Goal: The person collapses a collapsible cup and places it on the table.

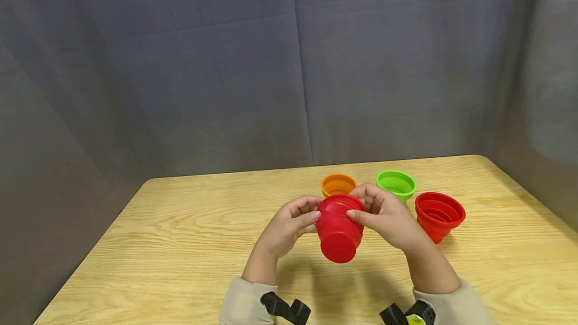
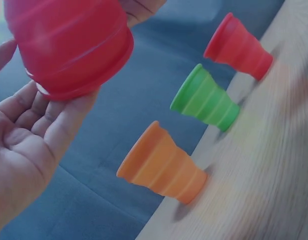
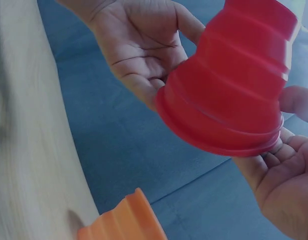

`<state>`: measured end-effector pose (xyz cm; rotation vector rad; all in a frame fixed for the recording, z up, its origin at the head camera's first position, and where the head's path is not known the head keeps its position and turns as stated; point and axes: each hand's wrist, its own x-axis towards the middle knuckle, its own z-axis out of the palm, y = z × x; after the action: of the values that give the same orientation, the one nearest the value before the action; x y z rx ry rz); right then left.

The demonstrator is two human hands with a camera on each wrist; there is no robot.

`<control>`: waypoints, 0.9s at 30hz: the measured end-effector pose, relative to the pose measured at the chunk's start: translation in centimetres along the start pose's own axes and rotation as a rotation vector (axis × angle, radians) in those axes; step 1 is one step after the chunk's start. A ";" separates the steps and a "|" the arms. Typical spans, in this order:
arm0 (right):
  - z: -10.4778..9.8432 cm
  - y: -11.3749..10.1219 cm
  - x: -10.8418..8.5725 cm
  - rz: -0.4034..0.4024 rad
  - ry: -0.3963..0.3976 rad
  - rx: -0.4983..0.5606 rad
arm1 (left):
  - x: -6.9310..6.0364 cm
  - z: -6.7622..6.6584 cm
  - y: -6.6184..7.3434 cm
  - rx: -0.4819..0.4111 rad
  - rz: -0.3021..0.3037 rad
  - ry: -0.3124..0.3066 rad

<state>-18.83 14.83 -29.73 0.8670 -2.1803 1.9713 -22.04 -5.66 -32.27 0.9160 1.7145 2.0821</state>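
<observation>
Both left hand (image 1: 284,227) and right hand (image 1: 393,217) grip a red cup (image 1: 339,229), lower centre, probably for steadiness; the green cup (image 1: 396,184) stands upright, right of centre.

The desk (image 1: 180,245) has a pale wood-grain top with rounded far corners. A green cup (image 1: 397,183) stands on it, mouth up, with an orange cup (image 1: 338,184) to its left and a red cup (image 1: 438,214) to its near right.
</observation>
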 end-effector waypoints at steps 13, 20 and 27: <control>0.9 -0.2 1.4 0.059 -0.060 -0.037 | 0.1 -0.3 0.3 0.031 0.068 0.063; 0.7 -0.1 1.3 0.103 -0.043 -0.073 | 0.0 -0.5 0.4 0.224 0.051 0.158; 0.4 0.4 1.1 -0.037 -0.191 0.123 | -0.2 -0.4 0.7 0.344 0.109 0.259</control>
<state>-19.76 14.08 -29.70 1.1495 -2.1378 2.1035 -21.99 -6.24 -31.65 0.8776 2.2565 2.0870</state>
